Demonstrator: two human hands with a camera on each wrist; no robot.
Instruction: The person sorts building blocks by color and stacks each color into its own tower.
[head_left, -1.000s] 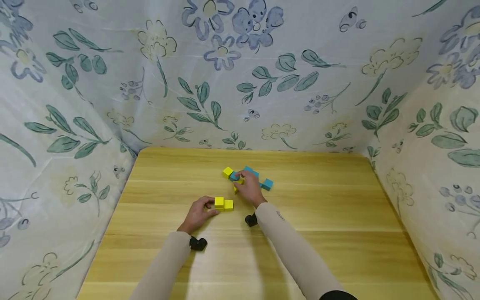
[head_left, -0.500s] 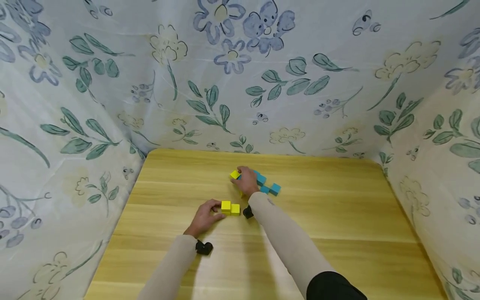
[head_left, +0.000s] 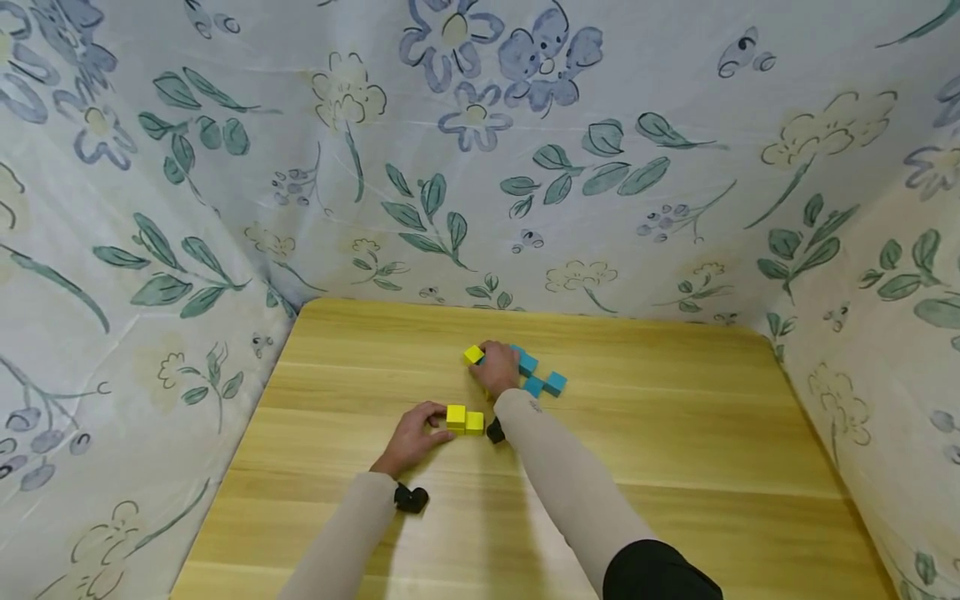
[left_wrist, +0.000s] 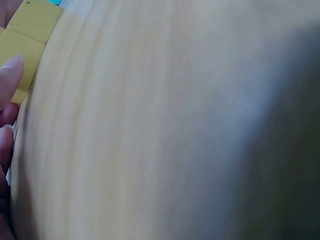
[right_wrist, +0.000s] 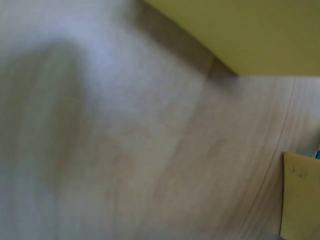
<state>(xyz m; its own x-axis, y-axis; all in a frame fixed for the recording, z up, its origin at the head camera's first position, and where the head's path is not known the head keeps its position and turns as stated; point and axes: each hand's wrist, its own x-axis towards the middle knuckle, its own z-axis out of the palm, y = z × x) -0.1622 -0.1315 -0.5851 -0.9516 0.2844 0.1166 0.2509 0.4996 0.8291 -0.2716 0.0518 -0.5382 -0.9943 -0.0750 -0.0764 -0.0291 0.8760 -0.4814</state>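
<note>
In the head view my left hand (head_left: pixel 412 435) rests on the table, thumb and index finger pinching the left side of a small group of yellow cubes. One yellow cube (head_left: pixel 456 415) stands on another, with a second yellow cube (head_left: pixel 475 423) beside them to the right. The left wrist view shows the thumb (left_wrist: pixel 11 75) against a yellow face. Farther back, my right hand (head_left: pixel 498 368) reaches over loose cubes, its fingertips around a mostly hidden blue cube (head_left: pixel 482 360); the grip is unclear. A yellow cube (head_left: pixel 473 355) lies just left of those fingertips.
Several blue cubes (head_left: pixel 528 363) lie right of my right hand, with another blue cube (head_left: pixel 555 383) at their right end. A yellow cube (right_wrist: pixel 301 195) shows in the right wrist view. Floral cloth (head_left: pixel 465 208) hangs behind the wooden table (head_left: pixel 675 433).
My right hand has shifted away from me and left, from beside a yellow cube to over the blue one. My left hand stays at the yellow cubes. The head view has shifted slightly.
</note>
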